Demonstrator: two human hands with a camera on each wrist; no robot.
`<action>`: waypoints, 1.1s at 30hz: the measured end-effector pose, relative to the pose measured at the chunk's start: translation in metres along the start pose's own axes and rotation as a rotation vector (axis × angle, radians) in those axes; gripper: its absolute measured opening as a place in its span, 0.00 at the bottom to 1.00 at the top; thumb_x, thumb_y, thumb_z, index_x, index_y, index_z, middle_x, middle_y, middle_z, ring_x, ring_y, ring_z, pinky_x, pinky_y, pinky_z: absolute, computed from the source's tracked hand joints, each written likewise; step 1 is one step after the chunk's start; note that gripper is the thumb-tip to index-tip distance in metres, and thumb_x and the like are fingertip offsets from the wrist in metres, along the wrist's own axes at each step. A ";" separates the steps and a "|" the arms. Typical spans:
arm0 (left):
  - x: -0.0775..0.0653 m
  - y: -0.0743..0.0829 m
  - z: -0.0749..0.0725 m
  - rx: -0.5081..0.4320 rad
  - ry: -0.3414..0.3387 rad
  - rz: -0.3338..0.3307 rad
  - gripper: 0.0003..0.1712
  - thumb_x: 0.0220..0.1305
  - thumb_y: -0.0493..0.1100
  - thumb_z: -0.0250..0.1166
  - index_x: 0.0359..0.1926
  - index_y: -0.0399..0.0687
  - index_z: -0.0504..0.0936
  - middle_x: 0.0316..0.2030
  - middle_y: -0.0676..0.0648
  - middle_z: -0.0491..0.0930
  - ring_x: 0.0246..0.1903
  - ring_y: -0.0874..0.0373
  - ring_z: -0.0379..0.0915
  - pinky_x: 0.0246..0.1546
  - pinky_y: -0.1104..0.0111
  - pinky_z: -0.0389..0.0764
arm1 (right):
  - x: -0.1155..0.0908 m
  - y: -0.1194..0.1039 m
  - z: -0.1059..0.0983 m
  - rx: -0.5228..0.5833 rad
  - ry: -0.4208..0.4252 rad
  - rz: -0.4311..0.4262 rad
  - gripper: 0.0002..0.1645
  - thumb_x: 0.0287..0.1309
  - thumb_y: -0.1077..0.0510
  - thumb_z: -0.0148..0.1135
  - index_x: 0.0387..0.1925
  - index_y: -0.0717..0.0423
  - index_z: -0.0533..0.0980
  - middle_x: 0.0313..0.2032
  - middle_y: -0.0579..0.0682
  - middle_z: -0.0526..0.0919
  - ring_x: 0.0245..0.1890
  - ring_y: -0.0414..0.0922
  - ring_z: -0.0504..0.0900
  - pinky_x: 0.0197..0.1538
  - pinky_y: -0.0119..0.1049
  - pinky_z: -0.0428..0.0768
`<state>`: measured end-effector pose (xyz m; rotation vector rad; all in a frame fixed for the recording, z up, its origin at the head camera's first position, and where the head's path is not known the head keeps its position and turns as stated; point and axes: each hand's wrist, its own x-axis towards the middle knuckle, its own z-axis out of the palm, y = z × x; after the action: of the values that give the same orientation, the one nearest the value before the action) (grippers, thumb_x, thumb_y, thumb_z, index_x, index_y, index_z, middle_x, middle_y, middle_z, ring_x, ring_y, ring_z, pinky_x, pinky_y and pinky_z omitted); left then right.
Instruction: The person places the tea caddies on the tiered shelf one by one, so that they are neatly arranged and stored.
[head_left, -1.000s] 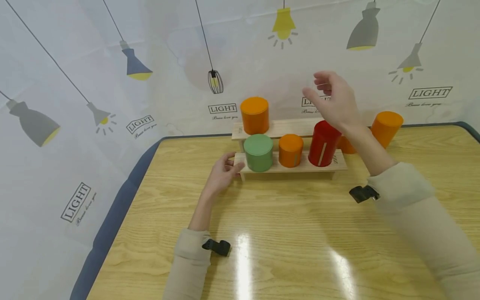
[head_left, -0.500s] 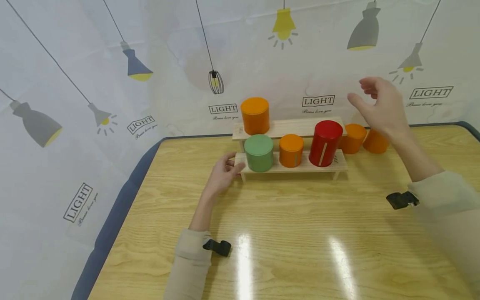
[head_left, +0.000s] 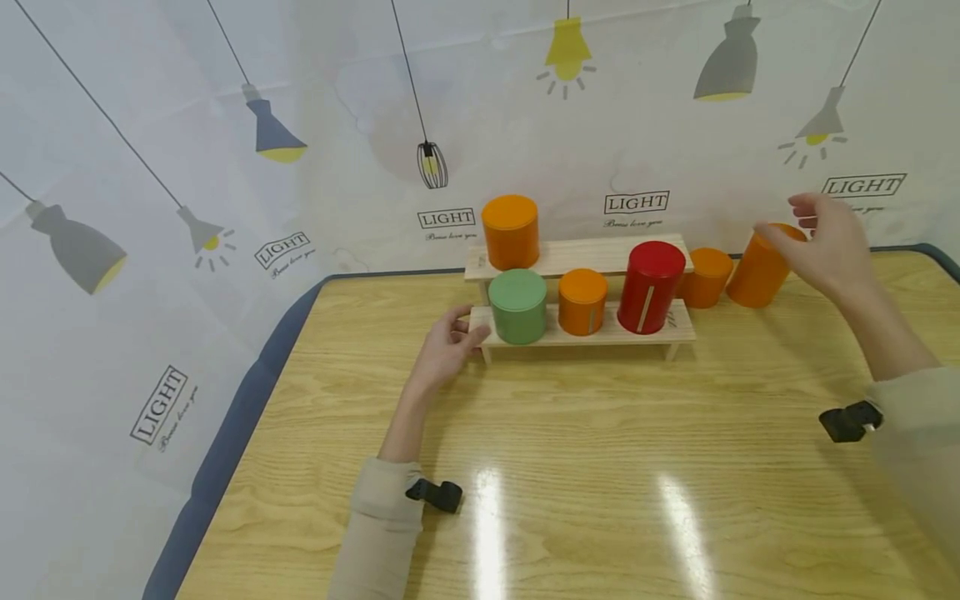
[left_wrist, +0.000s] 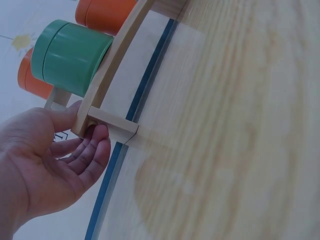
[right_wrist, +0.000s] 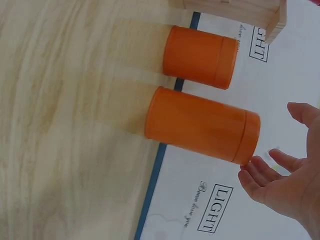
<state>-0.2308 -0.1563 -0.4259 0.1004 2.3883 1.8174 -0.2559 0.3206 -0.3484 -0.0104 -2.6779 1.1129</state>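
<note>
My left hand (head_left: 442,350) grips the left end of a two-tier wooden shelf (head_left: 622,336), thumb on top and fingers curled beneath the board, as the left wrist view shows. A green canister (head_left: 517,307), a small orange canister (head_left: 582,302) and a tall red canister (head_left: 651,287) stand on its lower tier. One orange canister (head_left: 510,233) is at the left of the upper tier. Holding nothing, my right hand (head_left: 834,250) is at the top of a tall orange canister (right_wrist: 200,126), thumb and fingers spread apart, fingertips close to the lid.
A shorter orange canister (head_left: 705,277) stands on the table between the shelf and the tall orange one. Behind the wooden table (head_left: 570,467) rises a white wall covering (head_left: 337,167) printed with lamps. A dark blue edging (head_left: 225,450) runs along the table's left and back.
My right hand has moved right and down, from above the red canister to the tall orange canister. The left hand and the shelf have stayed in place.
</note>
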 end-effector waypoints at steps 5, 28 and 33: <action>-0.001 -0.001 0.000 0.000 0.000 -0.005 0.34 0.72 0.40 0.64 0.73 0.35 0.62 0.48 0.38 0.73 0.44 0.51 0.76 0.48 0.62 0.87 | -0.002 0.016 0.001 -0.039 -0.043 0.012 0.48 0.71 0.42 0.55 0.73 0.75 0.52 0.65 0.80 0.60 0.62 0.75 0.62 0.61 0.72 0.66; 0.000 -0.002 -0.001 -0.003 -0.010 0.000 0.35 0.72 0.40 0.64 0.73 0.35 0.62 0.47 0.39 0.72 0.43 0.50 0.76 0.49 0.59 0.86 | -0.009 0.041 0.010 -0.028 0.026 0.085 0.51 0.64 0.40 0.65 0.72 0.69 0.59 0.61 0.71 0.68 0.45 0.43 0.69 0.37 0.22 0.66; 0.000 -0.001 -0.001 -0.002 -0.010 0.001 0.34 0.72 0.40 0.64 0.73 0.35 0.62 0.46 0.39 0.72 0.43 0.50 0.76 0.49 0.59 0.87 | -0.009 0.033 0.006 0.030 0.110 0.074 0.49 0.62 0.41 0.67 0.72 0.66 0.61 0.58 0.58 0.71 0.39 0.27 0.65 0.40 0.19 0.67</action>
<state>-0.2306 -0.1574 -0.4261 0.1101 2.3794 1.8157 -0.2517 0.3388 -0.3778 -0.1626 -2.5819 1.1396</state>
